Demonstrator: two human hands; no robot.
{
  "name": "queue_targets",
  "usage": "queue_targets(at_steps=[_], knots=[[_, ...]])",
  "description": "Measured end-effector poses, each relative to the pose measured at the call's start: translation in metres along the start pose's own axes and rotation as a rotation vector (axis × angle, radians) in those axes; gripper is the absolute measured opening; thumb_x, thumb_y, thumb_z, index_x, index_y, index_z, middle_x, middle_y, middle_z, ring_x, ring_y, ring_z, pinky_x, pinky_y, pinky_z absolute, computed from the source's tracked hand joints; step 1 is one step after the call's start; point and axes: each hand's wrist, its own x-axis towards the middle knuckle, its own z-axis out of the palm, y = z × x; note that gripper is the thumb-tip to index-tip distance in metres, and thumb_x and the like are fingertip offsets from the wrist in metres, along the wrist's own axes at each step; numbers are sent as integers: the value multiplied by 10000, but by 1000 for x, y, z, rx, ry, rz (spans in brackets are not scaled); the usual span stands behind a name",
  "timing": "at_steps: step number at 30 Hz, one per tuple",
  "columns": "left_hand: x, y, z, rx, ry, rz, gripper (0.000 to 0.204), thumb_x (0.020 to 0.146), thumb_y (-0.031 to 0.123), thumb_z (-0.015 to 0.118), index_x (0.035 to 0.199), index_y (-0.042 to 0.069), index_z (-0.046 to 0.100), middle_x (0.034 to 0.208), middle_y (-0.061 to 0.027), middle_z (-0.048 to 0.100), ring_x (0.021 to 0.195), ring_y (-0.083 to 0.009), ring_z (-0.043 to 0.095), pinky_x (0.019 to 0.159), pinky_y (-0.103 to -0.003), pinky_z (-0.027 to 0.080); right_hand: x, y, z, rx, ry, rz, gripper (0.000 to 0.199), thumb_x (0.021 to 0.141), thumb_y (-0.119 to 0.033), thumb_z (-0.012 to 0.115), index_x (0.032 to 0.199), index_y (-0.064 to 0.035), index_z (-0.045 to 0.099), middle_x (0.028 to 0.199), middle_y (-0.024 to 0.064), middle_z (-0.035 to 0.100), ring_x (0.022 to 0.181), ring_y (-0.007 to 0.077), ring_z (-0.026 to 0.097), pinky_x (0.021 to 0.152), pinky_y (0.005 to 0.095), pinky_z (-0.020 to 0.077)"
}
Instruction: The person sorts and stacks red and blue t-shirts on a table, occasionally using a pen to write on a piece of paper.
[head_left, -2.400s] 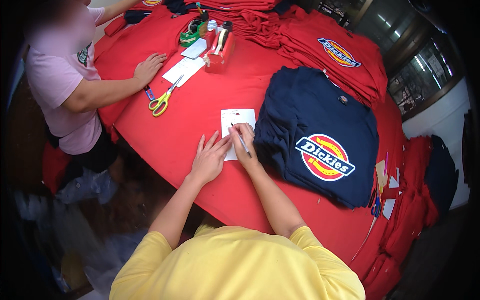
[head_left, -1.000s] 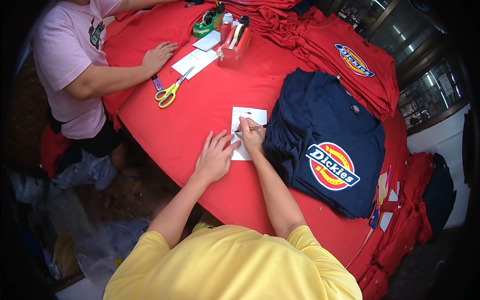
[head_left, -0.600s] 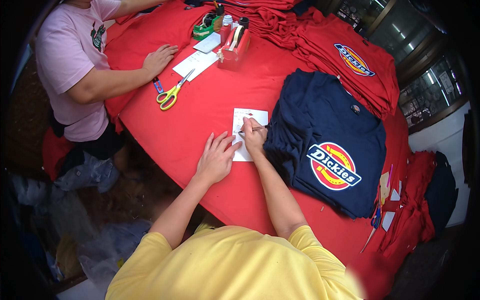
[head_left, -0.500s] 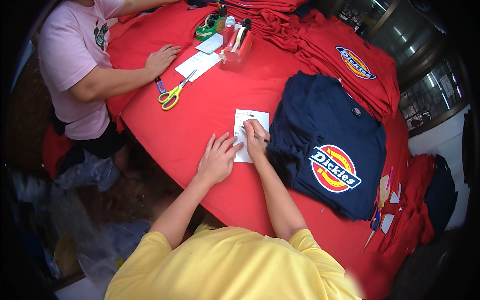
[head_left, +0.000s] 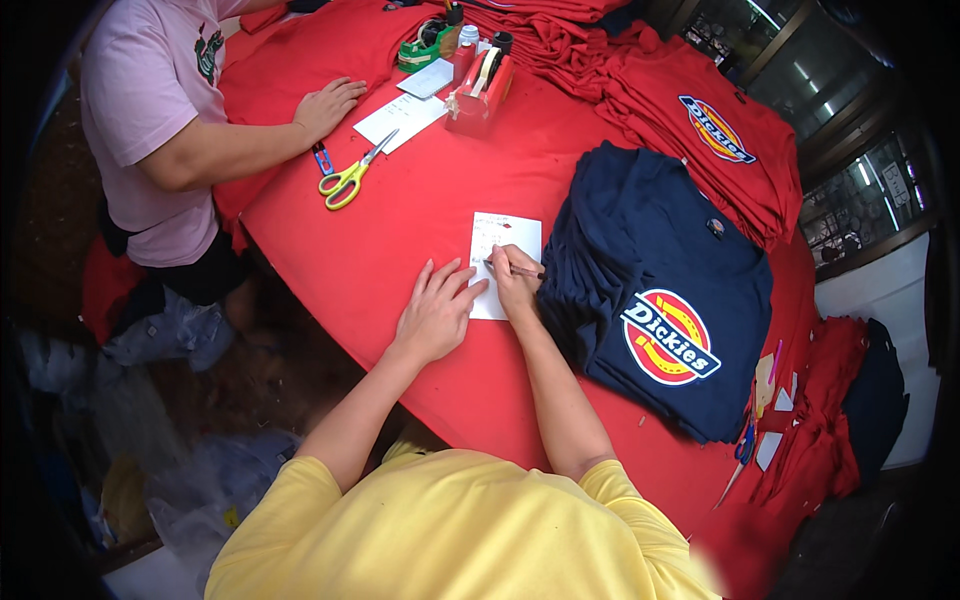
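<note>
A small white sheet of paper (head_left: 522, 229) with handwriting on it lies on the red cloth (head_left: 350, 270) in front of me. My right hand (head_left: 517, 287) holds a dark pen (head_left: 526, 272), its tip down on the left part of the sheet. Fingers spread and flat, my left hand (head_left: 436, 318) rests on the cloth, its fingertips at the sheet's left edge. Just right of my right hand is a pile of folded navy T-shirts (head_left: 600, 255), the top one bearing a red, yellow and white print.
At the far left a co-worker in a pink T-shirt (head_left: 150, 120) rests a hand (head_left: 330, 106) on the cloth. Nearby lie yellow-handled scissors (head_left: 345, 186), a blue cutter (head_left: 322, 158), papers (head_left: 388, 124) and tape dispensers (head_left: 480, 98). Red T-shirts (head_left: 650, 100) fill the far right. Blue-handled scissors (head_left: 745, 446) lie near right.
The pen tip and my right hand have moved slightly down the sheet. My left hand stays in place beside it. The whole view has shifted a little.
</note>
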Motion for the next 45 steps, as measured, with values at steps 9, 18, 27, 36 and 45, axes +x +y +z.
queue_targets(at_steps=[9, 18, 27, 36, 45], knots=[[0, 0, -1, 4, 9, -2, 373, 868, 103, 561, 1237, 141, 600, 1321, -73, 521, 1333, -275, 399, 1147, -520, 241, -15, -14, -4, 174, 21, 31, 293, 958, -176, 528, 785, 36, 632, 636, 114, 618, 573, 147, 572, 544, 312, 451], [0, 0, -1, -6, 4, -8, 386, 848, 106, 575, 1232, 132, 612, 1337, -73, 521, 1340, -270, 393, 1153, -513, 233, -13, -9, -3, 143, -23, 42, 291, 956, -179, 541, 783, 32, 640, 620, 88, 605, 564, 124, 548, 531, 289, 435], [0, 0, -2, -9, -6, -17, 392, 854, 108, 572, 1244, 131, 607, 1341, -75, 521, 1342, -273, 391, 1159, -511, 224, -10, -8, -1, 143, 19, 29, 298, 953, -180, 544, 766, 30, 642, 592, 88, 589, 539, 128, 536, 511, 295, 423], [0, 0, 0, -12, 3, -16, 397, 855, 109, 577, 1251, 131, 606, 1339, -76, 525, 1341, -269, 393, 1158, -509, 226, -11, 1, -2, 81, 33, 29, 303, 964, -170, 530, 743, 30, 580, 632, 115, 591, 572, 145, 530, 539, 320, 421], [0, -1, -1, -17, -2, -20, 393, 858, 112, 577, 1250, 129, 609, 1340, -76, 525, 1341, -270, 394, 1158, -508, 227, -11, -1, -1, 100, 43, 18, 312, 972, -168, 511, 734, 24, 570, 612, 103, 562, 572, 150, 512, 542, 333, 414]])
